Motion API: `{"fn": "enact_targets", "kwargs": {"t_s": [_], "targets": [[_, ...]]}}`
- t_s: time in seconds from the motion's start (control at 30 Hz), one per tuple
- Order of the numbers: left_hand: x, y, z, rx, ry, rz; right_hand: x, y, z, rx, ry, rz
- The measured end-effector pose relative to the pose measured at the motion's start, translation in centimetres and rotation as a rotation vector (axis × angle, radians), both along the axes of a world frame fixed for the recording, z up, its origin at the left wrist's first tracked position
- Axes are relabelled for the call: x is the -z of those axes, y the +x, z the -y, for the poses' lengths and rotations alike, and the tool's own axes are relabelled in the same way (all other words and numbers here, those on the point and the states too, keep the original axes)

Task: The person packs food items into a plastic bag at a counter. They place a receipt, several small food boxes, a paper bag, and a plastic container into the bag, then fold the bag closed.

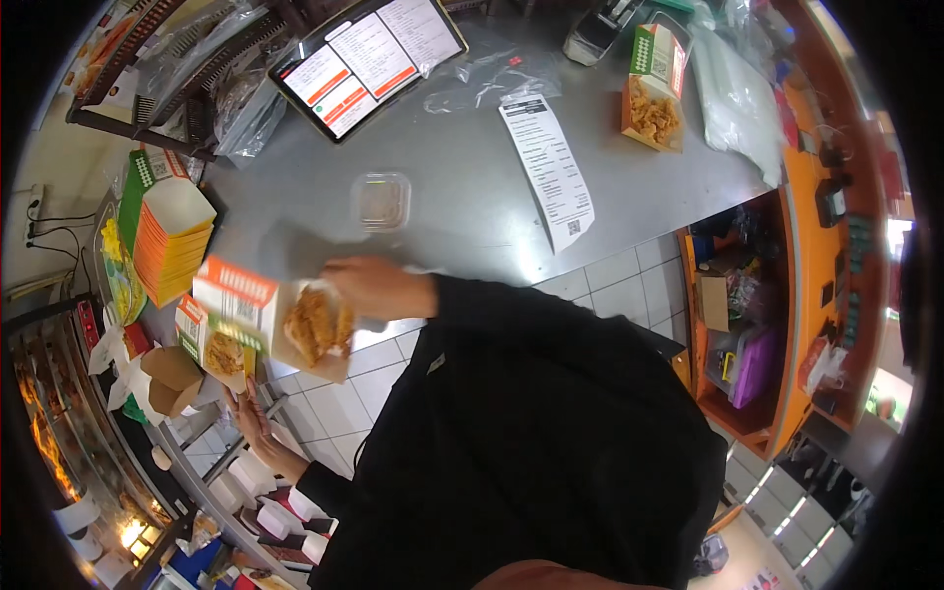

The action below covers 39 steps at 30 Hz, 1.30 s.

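Observation:
My right hand grips the rim of an open-lidded carton of fried chicken, held tilted above the counter's edge. Lower left, my left hand has its fingers on the bottom of a smaller lidded carton of fried food. The larger carton's lid overlaps part of the smaller one. Beside that stands an open brown paper box. A small clear lidded tub lies on the metal counter, above my right hand.
Nested orange cartons stand at the left. A tablet and a printed receipt lie on the counter. Another carton of fried chicken sits at the right, beside plastic bags. An orange shelf unit stands beyond the counter.

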<state>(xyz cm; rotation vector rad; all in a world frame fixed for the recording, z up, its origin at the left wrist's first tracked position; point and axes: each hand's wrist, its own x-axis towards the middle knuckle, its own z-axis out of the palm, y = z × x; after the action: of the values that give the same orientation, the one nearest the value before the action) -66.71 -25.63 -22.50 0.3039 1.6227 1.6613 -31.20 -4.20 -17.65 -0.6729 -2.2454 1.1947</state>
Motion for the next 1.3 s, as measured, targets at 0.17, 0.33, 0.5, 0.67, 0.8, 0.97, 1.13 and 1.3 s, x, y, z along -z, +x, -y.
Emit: {"fn": "enact_targets", "kwargs": {"t_s": [0.17, 0.33, 0.5, 0.67, 0.8, 0.97, 1.13, 1.3], "targets": [[0.1, 9.2, 2.6, -0.100, 0.089, 0.076, -3.3, 19.0, -0.6, 0.293, -0.055, -0.023], [-3.6, 18.8, 1.3, -0.048, 0.035, 0.022, -7.2, 37.0, 1.2, 1.032, -0.064, 0.343], [-8.8, 30.9, -7.1, 0.217, -0.031, -0.093, -2.7, 52.4, 1.1, 1.345, 0.030, 0.403], [-8.8, 43.9, -19.4, 0.633, 0.033, 0.195, 4.7, 60.1, -1.9, 1.232, 0.015, 0.445], [-3.3, 51.6, -25.6, 0.685, 0.175, 0.379, 5.1, 57.0, -4.3, 1.307, -0.060, 0.143], [-1.7, 55.6, -27.7, 0.686, 0.185, 0.190, 2.7, 47.9, -4.4, 1.393, 0.475, 0.284], [-1.6, 51.0, -23.9, 0.751, 0.164, -1.300, 1.6, 34.6, -3.0, 0.761, 0.288, 0.013], [1.1, 50.8, -16.7, 0.928, 0.112, -1.524, 3.8, 28.3, -3.7, 0.585, 0.219, 0.044]]}}
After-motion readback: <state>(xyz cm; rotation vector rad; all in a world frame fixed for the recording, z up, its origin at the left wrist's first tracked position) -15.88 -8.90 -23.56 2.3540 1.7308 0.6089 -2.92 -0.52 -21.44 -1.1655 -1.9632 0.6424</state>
